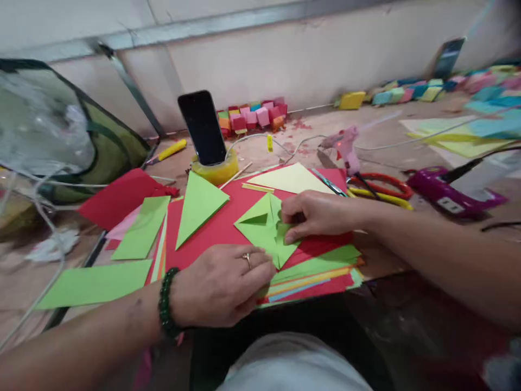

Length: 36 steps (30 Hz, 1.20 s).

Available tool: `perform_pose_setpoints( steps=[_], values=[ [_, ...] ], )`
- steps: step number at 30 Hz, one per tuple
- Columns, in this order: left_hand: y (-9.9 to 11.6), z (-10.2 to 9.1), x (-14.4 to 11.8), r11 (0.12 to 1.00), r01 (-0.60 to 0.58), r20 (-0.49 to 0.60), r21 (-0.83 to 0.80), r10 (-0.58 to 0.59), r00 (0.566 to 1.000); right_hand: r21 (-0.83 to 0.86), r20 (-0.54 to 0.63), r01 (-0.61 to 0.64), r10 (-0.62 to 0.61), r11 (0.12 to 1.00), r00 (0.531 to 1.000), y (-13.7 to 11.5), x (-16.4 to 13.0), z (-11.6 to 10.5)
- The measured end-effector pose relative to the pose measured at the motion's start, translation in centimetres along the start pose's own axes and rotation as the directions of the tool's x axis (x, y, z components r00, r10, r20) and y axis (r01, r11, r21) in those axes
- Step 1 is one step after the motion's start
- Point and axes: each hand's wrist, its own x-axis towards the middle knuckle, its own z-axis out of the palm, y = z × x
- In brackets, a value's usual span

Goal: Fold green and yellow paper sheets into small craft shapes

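Note:
A light green sheet of folded paper lies on a stack topped by red paper, its flaps partly raised. My right hand pinches a flap on its right side between thumb and curled fingers. At the near corner of the same paper is my left hand, fingers bent and pressed together; the fingertips are partly hidden. A green folded triangle rests to the left on the red paper. Beyond my right hand lie a cream paper triangle and scissors.
A phone leans upright in a yellow tape roll. Behind are folded paper blocks and a yellow-handled cutter. A pink glue gun and a purple one stand right, with cables. Green strips lie left.

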Motion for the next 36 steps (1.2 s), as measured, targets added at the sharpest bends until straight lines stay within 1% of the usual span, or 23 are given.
perform_pose_setpoints(
  steps=[4, 8, 15, 19, 22, 25, 30, 34, 36],
  values=[
    [0.0, -0.2, -0.2, 0.999, -0.004, 0.052, 0.037, 0.002, 0.999, 0.017, -0.007, 0.007, -0.007, 1.000, 1.000, 0.0, 0.0, 0.0],
    [0.0, -0.6, 0.0, 0.996, -0.049, 0.095, 0.068, 0.043, 0.995, 0.023, -0.007, 0.002, -0.002, 1.000, 1.000, -0.1, 0.0, 0.0],
    [0.2, -0.8, 0.2, 0.997, -0.030, 0.139, 0.064, 0.021, 0.990, 0.032, -0.011, -0.002, 0.002, 0.999, 1.000, 0.0, 0.0, 0.1],
    [0.3, -1.0, 0.5, 1.000, 0.007, 0.181, 0.017, -0.010, 0.983, 0.016, -0.004, -0.010, 0.010, 1.000, 1.000, -0.2, 0.0, 0.1],
    [0.2, -1.1, 0.6, 0.999, 0.026, 0.170, -0.030, -0.020, 0.985, 0.004, -0.001, -0.019, 0.019, 1.000, 1.000, -0.4, 0.0, 0.0],
    [0.0, -1.2, 0.7, 0.995, 0.047, 0.148, -0.086, -0.034, 0.988, 0.011, -0.030, -0.052, 0.053, 0.999, 0.998, -0.6, -0.2, 0.0],
    [-0.3, -1.5, 1.1, 0.984, 0.090, 0.169, -0.157, -0.063, 0.984, 0.028, -0.070, -0.085, 0.087, 0.996, 0.994, -1.5, -0.6, 0.1],
    [-0.4, -1.5, 1.2, 0.981, 0.103, 0.166, -0.166, -0.075, 0.983, -0.007, -0.098, -0.172, 0.170, 0.985, 0.981, -2.4, -0.8, 0.4],
    [-0.4, -1.5, 1.1, 0.982, 0.092, 0.161, -0.162, -0.065, 0.985, -0.042, -0.110, -0.206, 0.200, 0.978, 0.974, -2.8, -0.8, 0.5]
  ],
)
